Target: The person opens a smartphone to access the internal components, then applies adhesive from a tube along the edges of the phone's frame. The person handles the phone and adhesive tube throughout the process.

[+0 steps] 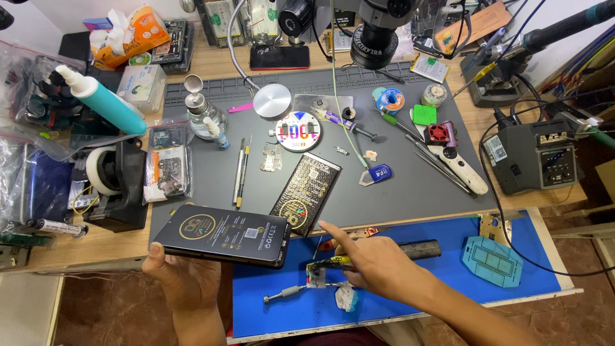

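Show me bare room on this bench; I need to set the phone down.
Free: grey mat between the black stencil card and white-handled tool; blue mat between right hand and light-blue stencil. Crowded: the mat's rear edge and left bench side.

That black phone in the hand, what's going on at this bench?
A person at a cluttered repair bench holds a black phone flat in the left hand, its back showing. The right hand reaches over the blue mat, forefinger out, towards the phone, above a small clamp holding a part. Tweezers and a small circuit board lie on the grey mat behind.
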